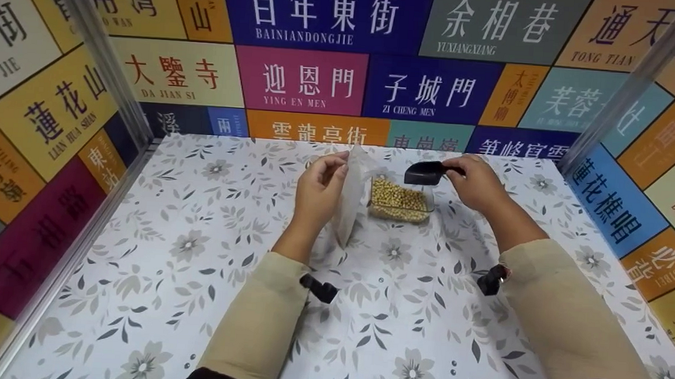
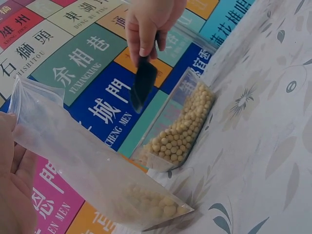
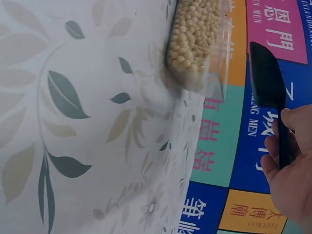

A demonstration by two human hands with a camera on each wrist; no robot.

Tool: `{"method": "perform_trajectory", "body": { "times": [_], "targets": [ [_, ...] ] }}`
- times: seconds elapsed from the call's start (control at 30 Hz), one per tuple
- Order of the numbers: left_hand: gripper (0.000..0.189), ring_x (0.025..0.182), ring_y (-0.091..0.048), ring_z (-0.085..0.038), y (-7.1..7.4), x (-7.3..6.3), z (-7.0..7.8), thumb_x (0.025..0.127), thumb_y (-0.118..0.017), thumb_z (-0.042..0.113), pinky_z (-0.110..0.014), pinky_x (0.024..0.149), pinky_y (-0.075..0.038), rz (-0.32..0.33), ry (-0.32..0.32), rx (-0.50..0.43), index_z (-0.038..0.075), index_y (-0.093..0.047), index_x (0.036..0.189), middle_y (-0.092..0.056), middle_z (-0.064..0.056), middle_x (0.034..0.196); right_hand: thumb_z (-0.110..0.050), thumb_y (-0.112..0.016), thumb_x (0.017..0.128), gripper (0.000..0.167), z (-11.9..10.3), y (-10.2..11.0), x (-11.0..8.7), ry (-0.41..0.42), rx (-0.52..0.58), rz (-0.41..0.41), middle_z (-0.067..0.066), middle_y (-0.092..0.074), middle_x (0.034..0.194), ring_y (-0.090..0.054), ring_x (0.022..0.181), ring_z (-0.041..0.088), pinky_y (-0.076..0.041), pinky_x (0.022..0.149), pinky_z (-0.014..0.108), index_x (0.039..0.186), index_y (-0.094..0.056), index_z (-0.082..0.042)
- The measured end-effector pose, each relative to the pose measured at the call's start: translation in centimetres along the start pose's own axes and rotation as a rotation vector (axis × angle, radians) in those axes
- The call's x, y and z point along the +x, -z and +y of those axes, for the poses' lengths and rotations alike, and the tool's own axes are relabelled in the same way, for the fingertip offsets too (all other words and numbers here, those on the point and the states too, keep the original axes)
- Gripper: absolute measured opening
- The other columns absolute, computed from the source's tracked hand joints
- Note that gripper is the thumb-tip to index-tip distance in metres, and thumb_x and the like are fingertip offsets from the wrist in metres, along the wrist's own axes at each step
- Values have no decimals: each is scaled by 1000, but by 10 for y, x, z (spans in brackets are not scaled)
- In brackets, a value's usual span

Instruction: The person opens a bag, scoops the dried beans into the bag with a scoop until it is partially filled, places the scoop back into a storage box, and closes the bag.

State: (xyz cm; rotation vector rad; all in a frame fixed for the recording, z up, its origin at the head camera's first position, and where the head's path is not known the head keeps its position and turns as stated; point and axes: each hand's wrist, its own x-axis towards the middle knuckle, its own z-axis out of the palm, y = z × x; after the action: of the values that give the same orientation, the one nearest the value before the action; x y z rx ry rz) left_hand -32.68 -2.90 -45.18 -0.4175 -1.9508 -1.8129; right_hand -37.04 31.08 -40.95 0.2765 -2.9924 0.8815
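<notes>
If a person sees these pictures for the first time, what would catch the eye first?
Probably the colourful wall panels with large Chinese characters, standing behind the flower-patterned tablecloth. Next, the clear container of yellowish beans, toward the cloth's far edge, with the right hand holding a black scoop above it. Just left of it, the left hand holds a translucent bag.

Left hand [image 1: 319, 183] pinches while right hand [image 1: 476, 181] grips
</notes>
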Motion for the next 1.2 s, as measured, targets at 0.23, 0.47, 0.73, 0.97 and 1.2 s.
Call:
{"method": "perform_trajectory", "body": {
  "times": [0.23, 0.47, 0.73, 0.97, 1.2],
  "targets": [
    [15, 130, -68, -11, 0, 0, -1, 109, -64, 21, -23, 113, -55, -10, 2, -2, 9, -70, 115, -73, 0, 138, -16, -52, 113, 35, 9, -12, 4, 25, -85, -7, 23, -58, 141, -58, 130, 42, -51, 108, 60, 145, -64, -5],
    [14, 130, -67, -10, -1, -1, 0, 109, -65, 22, -24, 112, -56, -15, 8, -15, 11, -70, 114, -73, 0, 138, -12, -55, 112, 32, -1, -20, 6, 86, -202, 26, 21, -63, 133, -59, 128, 43, -53, 107, 60, 139, -68, -3],
    [15, 126, -70, -12, -1, -1, -1, 109, -64, 22, -24, 108, -59, -1, 6, 31, 10, -71, 115, -73, 0, 136, -10, -60, 109, 27, -8, -32, 10, 169, -305, 37, 19, -67, 125, -60, 122, 43, -53, 108, 59, 131, -73, -4],
    [13, 126, -69, -11, -2, -1, -2, 109, -65, 21, -24, 108, -59, -2, 15, 17, 11, -71, 114, -73, 2, 136, -8, -63, 106, 25, -8, -40, 15, 233, -303, 22, 20, -69, 120, -63, 118, 44, -53, 108, 58, 127, -75, -2],
    [13, 126, -69, -10, -2, -1, -1, 108, -65, 22, -24, 108, -58, 0, 20, 20, 11, -71, 113, -74, 3, 136, -8, -57, 109, 30, -4, -47, 15, 182, -191, -38, 23, -65, 126, -61, 123, 44, -51, 111, 59, 134, -70, 1]
  ]
}}
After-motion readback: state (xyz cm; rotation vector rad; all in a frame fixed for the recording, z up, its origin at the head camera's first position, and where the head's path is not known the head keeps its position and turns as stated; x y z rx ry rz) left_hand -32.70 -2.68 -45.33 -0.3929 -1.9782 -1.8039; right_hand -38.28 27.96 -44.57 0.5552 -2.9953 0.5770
